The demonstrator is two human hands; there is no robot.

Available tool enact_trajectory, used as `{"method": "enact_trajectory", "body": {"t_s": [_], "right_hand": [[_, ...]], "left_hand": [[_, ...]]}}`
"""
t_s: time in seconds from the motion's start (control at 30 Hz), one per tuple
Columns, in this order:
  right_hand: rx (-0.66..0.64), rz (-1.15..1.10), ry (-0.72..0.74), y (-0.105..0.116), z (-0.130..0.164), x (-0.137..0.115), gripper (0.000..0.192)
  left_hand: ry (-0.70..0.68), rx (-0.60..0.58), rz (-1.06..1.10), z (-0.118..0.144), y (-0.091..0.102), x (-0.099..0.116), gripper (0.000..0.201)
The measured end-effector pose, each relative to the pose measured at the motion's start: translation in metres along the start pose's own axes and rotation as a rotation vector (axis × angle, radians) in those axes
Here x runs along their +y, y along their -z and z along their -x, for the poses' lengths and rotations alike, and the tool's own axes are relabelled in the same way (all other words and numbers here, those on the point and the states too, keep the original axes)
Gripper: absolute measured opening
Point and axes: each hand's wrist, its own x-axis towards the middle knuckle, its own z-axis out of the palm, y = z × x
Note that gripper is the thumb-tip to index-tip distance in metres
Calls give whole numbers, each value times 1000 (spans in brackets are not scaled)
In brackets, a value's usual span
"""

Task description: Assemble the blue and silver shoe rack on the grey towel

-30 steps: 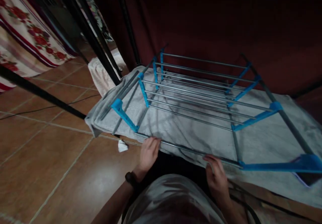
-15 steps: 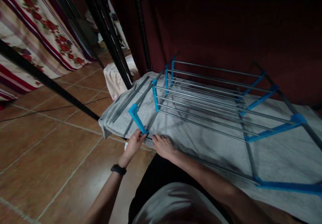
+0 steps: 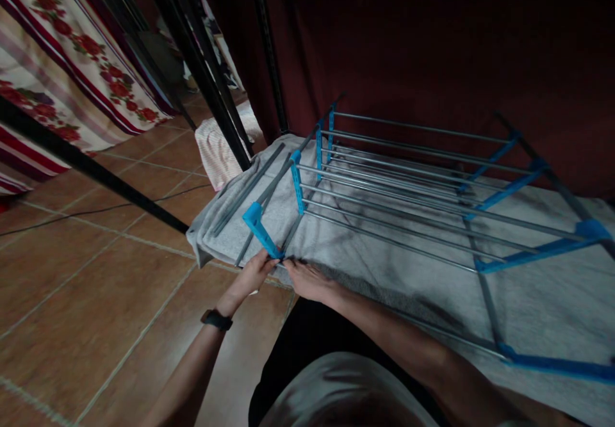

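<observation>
A drying rack (image 3: 413, 177) of grey metal rods and blue plastic brackets lies flat on a grey cloth (image 3: 365, 254) spread on the tiled floor. My left hand (image 3: 252, 274), with a black watch on its wrist, grips the lower end of the near-left blue bracket (image 3: 261, 228). My right hand (image 3: 307, 280) sits right beside it, fingers closed on the near grey rod (image 3: 432, 331) where it meets that bracket. The rod runs off to the right toward another blue bracket (image 3: 557, 363).
Black metal frame poles (image 3: 206, 75) slant across the left. A floral curtain (image 3: 57, 75) hangs at far left, a pale folded cloth (image 3: 218, 148) lies behind the poles, and a dark red curtain (image 3: 432, 43) backs the rack. A black cable (image 3: 72, 212) crosses the tiles.
Both hands slid left along the near rod to the near-left blue bracket and now meet at its joint. The view shifted left.
</observation>
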Motion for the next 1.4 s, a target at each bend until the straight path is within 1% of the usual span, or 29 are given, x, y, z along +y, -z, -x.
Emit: {"method": "enact_trajectory", "body": {"t_s": [0.1,0.23,0.37,0.47,0.57,0.63,0.77,0.87,0.97,1.13,1.27,1.4], "right_hand": [[14,-51,-16,1,0,2,37],[-7,-84,-50,-1,-2,7,40],[-5,-132,-52,-5,-4,12,43],[15,-166,-62,-6,-7,15,43],[44,-215,-56,-6,-10,16,39],[54,-233,-48,-5,-10,17,37],[28,-205,-92,-3,-9,16,33],[16,-179,-108,-2,-8,15,32],[24,-160,-96,-2,-8,16,32],[35,-122,-71,-4,-9,17,31],[55,-117,-58,-4,-7,17,31],[43,-121,-57,-2,-5,16,31]], "left_hand": [[31,-42,93,-1,4,2,44],[68,-98,219,-3,11,6,47],[76,-124,252,-5,15,6,48],[74,-116,253,-6,13,3,47],[82,-82,232,-6,6,0,46],[83,-38,205,-6,0,-3,43],[64,29,159,-5,-8,-14,41],[57,21,134,-5,-11,-23,39],[38,9,120,-4,-13,-27,38],[4,19,61,-1,-14,-20,36],[-70,71,-26,0,-14,-13,31],[-51,63,-37,0,-15,-15,35]]}}
